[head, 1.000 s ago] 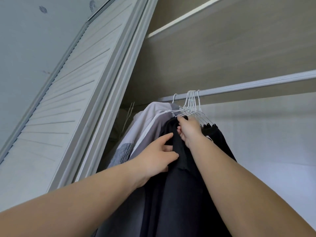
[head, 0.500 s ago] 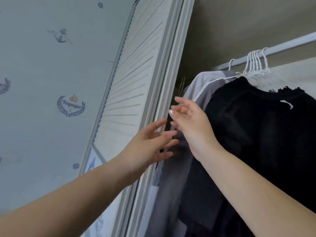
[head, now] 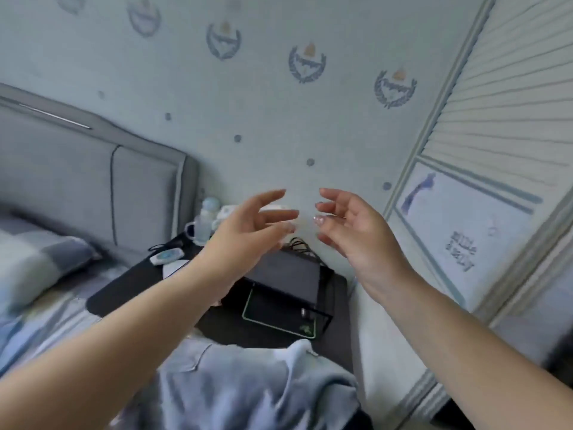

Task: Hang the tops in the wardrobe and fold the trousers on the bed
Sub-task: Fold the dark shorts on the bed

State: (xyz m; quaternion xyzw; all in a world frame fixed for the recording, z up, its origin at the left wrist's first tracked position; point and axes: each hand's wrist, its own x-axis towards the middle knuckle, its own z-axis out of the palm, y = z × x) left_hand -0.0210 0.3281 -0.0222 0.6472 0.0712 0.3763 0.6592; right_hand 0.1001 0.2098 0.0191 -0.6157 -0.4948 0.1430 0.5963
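Observation:
Both hands hang in the air in front of me with relaxed, spread fingers and hold nothing. My left hand (head: 248,231) is at the centre, my right hand (head: 353,231) just right of it, palms facing each other. Below them a pale blue denim garment (head: 248,383) lies crumpled on the bed (head: 46,321) at the bottom centre. The white louvred wardrobe door (head: 496,150) stands at the right; the hanging rail and the tops are out of view.
A dark bedside table (head: 124,290) holds a black box (head: 288,274), a mat with a green edge (head: 279,318), cables, a bottle (head: 206,218) and a small remote (head: 166,256). A grey padded headboard (head: 93,181) and a checked pillow (head: 31,259) are at the left.
My hands let go of the black top on the rail and drew back empty. My view swung left and down from the wardrobe to the bedside table and bed.

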